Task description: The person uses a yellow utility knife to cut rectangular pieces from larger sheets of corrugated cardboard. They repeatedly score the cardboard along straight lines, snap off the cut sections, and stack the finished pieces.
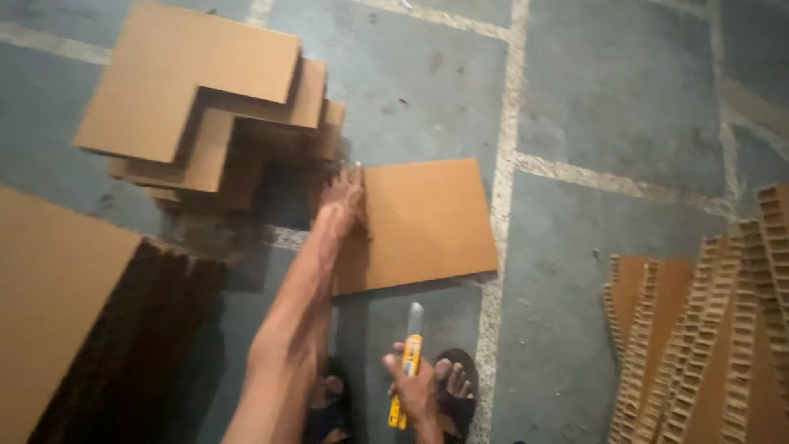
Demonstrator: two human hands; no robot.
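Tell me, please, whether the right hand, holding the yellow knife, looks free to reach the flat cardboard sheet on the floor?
Probably yes. The right hand holds the yellow knife just short of the cardboard sheet, with only bare floor between them. The left hand rests on the sheet's left edge, clear of that path.
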